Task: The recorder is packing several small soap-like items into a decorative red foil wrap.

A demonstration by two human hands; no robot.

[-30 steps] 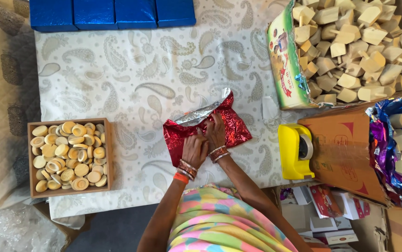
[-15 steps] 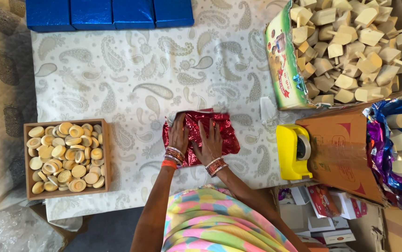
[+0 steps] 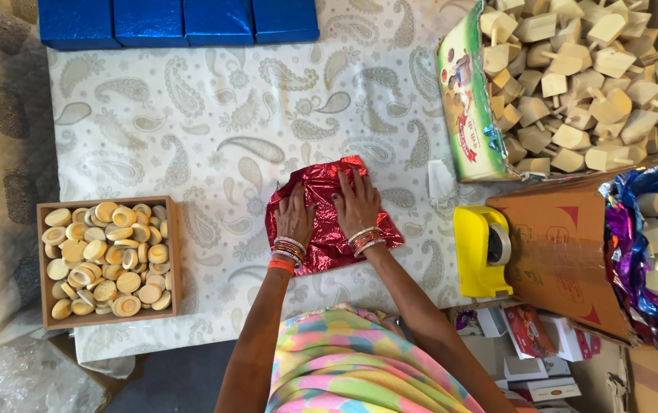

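Note:
A sheet of shiny red foil wrap (image 3: 321, 252) lies crumpled over something flat on the paisley tablecloth (image 3: 214, 138). My left hand (image 3: 295, 218) presses flat on its left part, fingers spread. My right hand (image 3: 355, 205) lies palm down on its right part, fingers pointing away from me. Both wrists carry bangles. What the foil covers is hidden.
A wooden tray (image 3: 172, 260) of round pale discs sits at the left. A yellow tape dispenser (image 3: 480, 251) stands to the right. A printed carton (image 3: 463, 99) of wooden blocks is at the upper right. Blue wrapped boxes (image 3: 176, 19) line the far edge. Foil sheets (image 3: 642, 268) lie far right.
The foil's silver inside was showing as both hands folded it; now it lies closed and flatter, with both hands spread on top pressing it down.

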